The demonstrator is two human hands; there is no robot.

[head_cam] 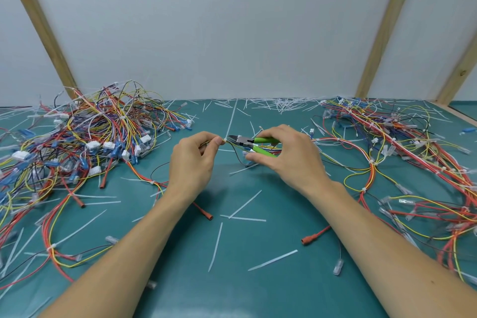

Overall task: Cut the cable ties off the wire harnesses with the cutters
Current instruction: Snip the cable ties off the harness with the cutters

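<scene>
Two heaps of wire harnesses flank your hands on the green mat [258, 279]: the tangled pile [77, 142] lies to the left of the cutters, and the looser spread of harnesses [402, 152] lies to their right, running from the far edge of the mat toward you. Cut tie strips [284, 104] are scattered along the far edge beyond the cutters, and more loose strips [244, 204] lie on the mat nearer to you than the cutters.

Your right hand [286, 155] grips the cutters [251, 144] by the green handles, fingers curled over the upper handle and thumb under the lower one. The long axis of the cutters runs nearly level, left to right, with the metal tip pointing left toward your other hand. The handles stand slightly apart; whether the blades have met cannot be told.

Your left hand [192, 160] pinches thin wires of the held harness [233, 148] between thumb and forefinger, just left of the cutter tip. A small white cable tie [225, 140] sits at your fingertips, touching or nearly touching the tip.
</scene>
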